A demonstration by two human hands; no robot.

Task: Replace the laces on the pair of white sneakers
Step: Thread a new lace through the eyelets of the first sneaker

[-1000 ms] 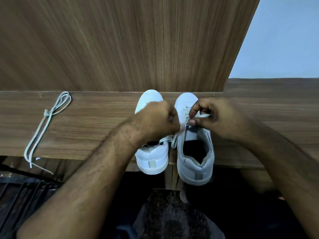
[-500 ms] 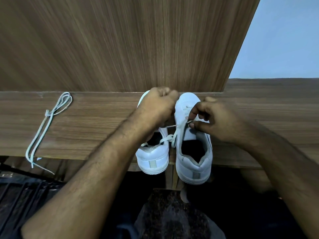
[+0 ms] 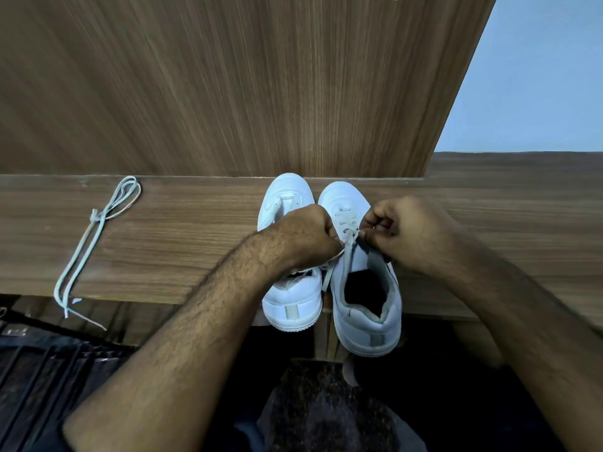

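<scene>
Two white sneakers stand side by side on a wooden ledge (image 3: pixel 195 243), toes toward the back panel, heels over the front edge. My left hand (image 3: pixel 306 233) lies over the left sneaker (image 3: pixel 290 298) and pinches one end of the right sneaker's lace (image 3: pixel 346 246). My right hand (image 3: pixel 401 233) is closed on the other end of that lace above the right sneaker (image 3: pixel 365 308). The lace crosses through the upper eyelets, and a strand hangs down between the shoes. The left sneaker's eyelets are mostly hidden by my left hand.
A bundled spare lace (image 3: pixel 94 243) lies on the ledge far left, its ends hanging over the front edge. A wooden back panel (image 3: pixel 228 86) rises behind the shoes. Dark floor and slats (image 3: pixel 49 370) lie below the ledge.
My left hand came back from the toe area toward the right sneaker's tongue. Both hands now meet closer together over the lace, with the right hand slightly higher up the shoe.
</scene>
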